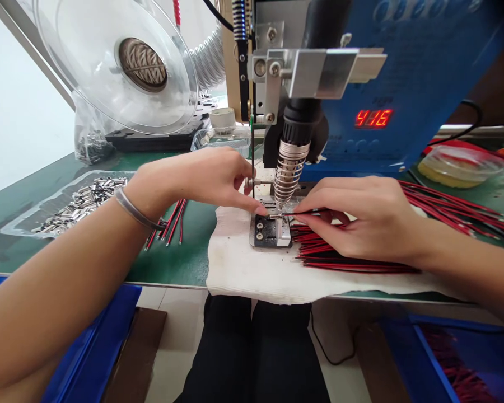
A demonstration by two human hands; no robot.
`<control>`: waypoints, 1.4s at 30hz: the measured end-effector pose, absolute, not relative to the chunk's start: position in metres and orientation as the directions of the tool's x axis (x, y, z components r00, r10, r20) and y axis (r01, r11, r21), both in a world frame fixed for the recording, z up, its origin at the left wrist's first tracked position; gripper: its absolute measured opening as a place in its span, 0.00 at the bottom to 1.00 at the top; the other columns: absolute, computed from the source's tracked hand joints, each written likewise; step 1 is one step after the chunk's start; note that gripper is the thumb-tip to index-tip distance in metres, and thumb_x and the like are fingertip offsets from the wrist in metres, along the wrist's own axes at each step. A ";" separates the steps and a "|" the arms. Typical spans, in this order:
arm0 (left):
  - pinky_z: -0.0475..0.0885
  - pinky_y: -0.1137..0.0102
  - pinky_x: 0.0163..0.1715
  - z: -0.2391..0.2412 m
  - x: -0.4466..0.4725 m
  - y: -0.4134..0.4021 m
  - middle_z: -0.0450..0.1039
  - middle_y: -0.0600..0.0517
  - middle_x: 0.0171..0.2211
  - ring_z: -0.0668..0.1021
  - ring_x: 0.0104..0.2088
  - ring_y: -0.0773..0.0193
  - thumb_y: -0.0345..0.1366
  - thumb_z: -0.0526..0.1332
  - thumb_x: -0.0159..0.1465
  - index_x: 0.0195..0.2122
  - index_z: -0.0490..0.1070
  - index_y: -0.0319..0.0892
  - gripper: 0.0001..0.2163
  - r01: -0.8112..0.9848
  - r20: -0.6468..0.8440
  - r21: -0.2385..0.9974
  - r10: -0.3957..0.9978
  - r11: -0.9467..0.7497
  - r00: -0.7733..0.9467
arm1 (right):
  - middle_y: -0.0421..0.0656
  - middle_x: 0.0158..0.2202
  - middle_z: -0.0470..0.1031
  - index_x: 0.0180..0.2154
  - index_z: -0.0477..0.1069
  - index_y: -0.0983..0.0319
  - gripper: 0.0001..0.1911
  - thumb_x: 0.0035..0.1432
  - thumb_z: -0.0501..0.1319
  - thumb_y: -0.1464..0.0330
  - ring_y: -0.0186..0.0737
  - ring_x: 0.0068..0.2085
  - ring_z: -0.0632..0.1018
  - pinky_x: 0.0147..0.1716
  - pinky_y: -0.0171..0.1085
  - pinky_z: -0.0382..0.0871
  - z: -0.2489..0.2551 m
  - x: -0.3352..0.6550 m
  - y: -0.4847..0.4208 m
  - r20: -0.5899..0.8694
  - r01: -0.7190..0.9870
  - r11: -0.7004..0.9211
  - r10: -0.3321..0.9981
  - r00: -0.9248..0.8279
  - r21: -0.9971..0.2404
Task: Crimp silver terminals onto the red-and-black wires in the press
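Observation:
My left hand (210, 176) is pinched, its fingertips on a small metal sleeve (273, 215) that lies on the metal fixture block (271, 230) under the soldering head (292, 165). My right hand (361, 215) is pinched on a thin red and black wire (315, 212), whose end points into the sleeve. A silver bracelet circles my left wrist. Under my right hand lies a pile of red and black wires (353, 257) on a white cloth (243, 268).
Several loose metal sleeves (82, 201) lie on clear plastic at the left. A few wires (172, 221) lie by my left wrist. A blue machine (403, 73) shows red digits. A clear reel (117, 61) stands at the back left. Blue bins sit below the green table.

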State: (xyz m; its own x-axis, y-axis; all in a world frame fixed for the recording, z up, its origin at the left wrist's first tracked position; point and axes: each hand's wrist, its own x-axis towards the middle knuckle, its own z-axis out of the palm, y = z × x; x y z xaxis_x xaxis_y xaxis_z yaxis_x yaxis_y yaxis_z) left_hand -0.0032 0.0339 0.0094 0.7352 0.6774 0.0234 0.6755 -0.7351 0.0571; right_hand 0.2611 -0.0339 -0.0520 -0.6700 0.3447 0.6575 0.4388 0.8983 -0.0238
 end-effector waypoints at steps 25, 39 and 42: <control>0.68 0.70 0.16 -0.069 0.064 -0.146 0.77 0.59 0.20 0.75 0.19 0.66 0.34 0.70 0.65 0.31 0.82 0.48 0.05 0.296 0.510 0.803 0.854 -0.517 0.105 | 0.40 0.35 0.78 0.46 0.69 0.60 0.07 0.77 0.56 0.65 0.32 0.27 0.72 0.27 0.35 0.65 -0.044 0.253 -0.067 0.685 0.056 0.976 0.189 -0.703 -0.211; 0.61 0.63 0.33 -0.011 -0.057 -0.100 0.71 0.51 0.22 0.68 0.28 0.58 0.47 0.60 0.68 0.40 0.86 0.44 0.16 0.990 0.409 0.138 0.909 0.022 -0.077 | 0.38 0.26 0.73 0.33 0.72 0.59 0.06 0.65 0.61 0.69 0.36 0.28 0.71 0.29 0.38 0.55 -0.031 0.278 -0.028 0.145 0.299 0.950 0.310 -0.940 -0.090; 0.57 0.65 0.31 -0.005 -0.081 -0.073 0.70 0.48 0.27 0.60 0.29 0.60 0.48 0.59 0.68 0.43 0.87 0.48 0.18 0.998 0.365 -0.046 0.931 0.045 -0.025 | 0.38 0.27 0.74 0.33 0.73 0.60 0.06 0.64 0.61 0.69 0.35 0.28 0.71 0.29 0.37 0.56 -0.030 0.277 -0.029 0.151 0.293 0.949 0.308 -0.939 -0.112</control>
